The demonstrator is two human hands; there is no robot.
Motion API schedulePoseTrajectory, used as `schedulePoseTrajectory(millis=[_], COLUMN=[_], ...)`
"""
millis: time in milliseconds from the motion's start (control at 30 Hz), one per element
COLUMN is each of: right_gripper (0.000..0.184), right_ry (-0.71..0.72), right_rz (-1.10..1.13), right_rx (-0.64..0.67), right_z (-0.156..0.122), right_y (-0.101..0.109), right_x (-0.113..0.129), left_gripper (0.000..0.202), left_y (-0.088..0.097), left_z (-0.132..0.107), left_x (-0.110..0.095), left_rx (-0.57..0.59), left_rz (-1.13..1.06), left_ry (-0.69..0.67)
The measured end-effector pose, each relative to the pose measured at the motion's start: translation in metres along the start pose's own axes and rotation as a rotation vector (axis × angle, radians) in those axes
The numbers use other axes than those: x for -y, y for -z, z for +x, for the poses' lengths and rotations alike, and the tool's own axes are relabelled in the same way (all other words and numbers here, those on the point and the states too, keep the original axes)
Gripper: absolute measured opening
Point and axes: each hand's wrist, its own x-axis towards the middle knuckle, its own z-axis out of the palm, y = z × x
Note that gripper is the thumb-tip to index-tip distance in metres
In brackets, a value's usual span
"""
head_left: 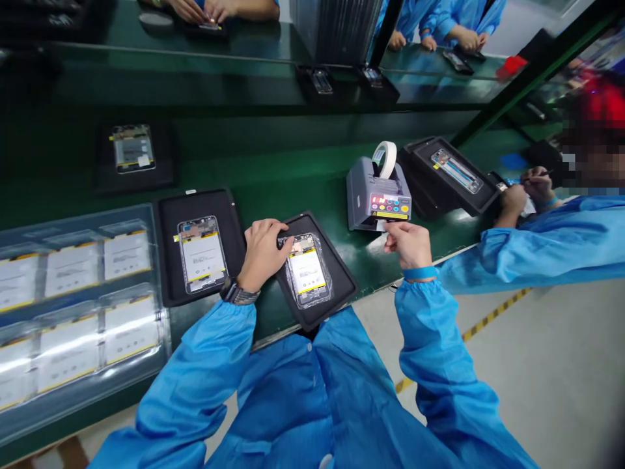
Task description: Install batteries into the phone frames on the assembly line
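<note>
My right hand [409, 243] pinches a short white strip of tape [381, 225] at the front outlet of a grey electric tape dispenser [361, 195], which carries a roll of white tape [388, 160]. My left hand [263, 251] rests at the upper left of a black tray [342, 281], fingers stretched out and thumb by the phone's top corner. In that tray lies an opened phone [307, 268] with a white battery and clear film around it. Left of my left hand, another black tray [168, 260] holds a similar opened phone [202, 251].
A clear plastic tray [163, 326] of several batteries lies at the far left. Behind are a phone on a dark tray [105, 159] and a raised shelf [254, 78]. Stacked trays [420, 169] stand right of the dispenser. A co-worker's sleeve [547, 238] reaches in nearby.
</note>
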Motion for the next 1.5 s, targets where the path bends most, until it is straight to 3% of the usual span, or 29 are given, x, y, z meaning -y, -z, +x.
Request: schedulePoseTrajectory(millis=[267, 333, 467, 567, 633, 833, 1500], right_gripper=[0.016, 0.016, 0.028, 0.026, 0.024, 0.018, 0.014], right_ry=[0.095, 0.076, 0.027, 0.144, 0.234, 0.300, 0.312], right_rz=[-0.060, -0.094, -0.204, -0.279, -0.375, -0.566, -0.574], right_rx=[0.003, 0.062, 0.315, 0.325, 0.284, 0.237, 0.213], right_z=[-0.001, -0.020, -0.085, -0.122, -0.134, -0.135, -0.134], right_y=[0.010, 0.007, -0.018, -0.040, -0.049, -0.058, -0.059], right_x=[-0.003, -0.009, -0.036, -0.057, -0.065, -0.071, -0.074], left_gripper=[0.044, 0.059, 0.091, 0.093, 0.089, 0.084, 0.084], left_y=[0.010, 0.012, 0.015, 0.016, 0.017, 0.015, 0.011], left_z=[-0.001, -0.002, -0.004, -0.005, -0.006, -0.007, -0.006], left_x=[0.004, 0.006, 0.008, 0.009, 0.010, 0.012, 0.012], left_rx=[0.127, 0.192, 0.325, 0.362, 0.366, 0.356, 0.347], left_rz=[-0.060, -0.082, -0.091, -0.108, -0.128, -0.167, -0.208], left_ry=[-0.042, -0.054, -0.100, -0.118, -0.119, -0.110, -0.102])
